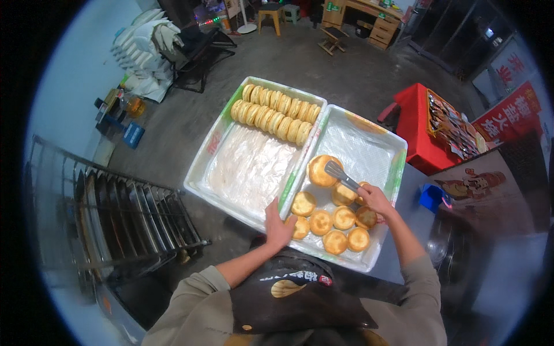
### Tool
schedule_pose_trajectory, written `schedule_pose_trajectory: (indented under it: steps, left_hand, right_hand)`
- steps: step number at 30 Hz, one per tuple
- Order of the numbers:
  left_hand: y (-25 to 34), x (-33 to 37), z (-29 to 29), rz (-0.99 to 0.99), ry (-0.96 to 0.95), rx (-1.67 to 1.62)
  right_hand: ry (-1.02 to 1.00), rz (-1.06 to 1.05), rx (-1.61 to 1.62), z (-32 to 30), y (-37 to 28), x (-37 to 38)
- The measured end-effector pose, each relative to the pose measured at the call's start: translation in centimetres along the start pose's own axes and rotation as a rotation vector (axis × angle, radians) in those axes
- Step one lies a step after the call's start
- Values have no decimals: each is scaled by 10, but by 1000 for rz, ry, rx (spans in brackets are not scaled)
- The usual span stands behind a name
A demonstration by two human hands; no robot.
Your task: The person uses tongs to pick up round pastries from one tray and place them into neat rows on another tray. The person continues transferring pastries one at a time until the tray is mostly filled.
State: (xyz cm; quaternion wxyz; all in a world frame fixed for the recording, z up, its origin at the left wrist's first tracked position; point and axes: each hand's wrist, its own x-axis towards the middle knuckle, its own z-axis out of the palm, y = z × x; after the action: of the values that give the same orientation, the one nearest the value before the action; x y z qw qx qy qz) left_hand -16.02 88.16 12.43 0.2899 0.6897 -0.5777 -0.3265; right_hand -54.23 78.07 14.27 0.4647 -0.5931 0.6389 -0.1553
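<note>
My right hand (375,200) is closed around a pair of metal tongs (344,177) with a dark grip. Their tips hold a round, golden-brown flatbread (321,172) above the right foam box (397,151). Beneath and in front of it, several more browned flatbreads (321,222) lie flat on that box's plastic liner. My left hand (278,224) grips the adjoining box walls at their near end, its thumb beside a flatbread. Along the far side of the left foam box (202,167), two rows of flatbreads (271,120) stand on edge, packed tightly together.
A rack of dark trays (127,213) stands at the left. To the right are a red-covered stand (412,124) with a tray of packets (453,124) and a blue container (430,197). Stacked white sacks (144,49), a folding chair (199,55) and a wooden desk (369,20) stand farther back.
</note>
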Motion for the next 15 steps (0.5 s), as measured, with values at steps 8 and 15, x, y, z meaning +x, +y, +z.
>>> schedule_pose_trajectory:
  steps: [8, 15]
  left_hand:
    - [-11, 158, -38, 60, -110, -815]
    - [-59, 246, -18, -544, -420, -1371]
  right_hand:
    - [207, 182, -126, 110, -140, -15]
    - [374, 401, -408, 203, -234, -4]
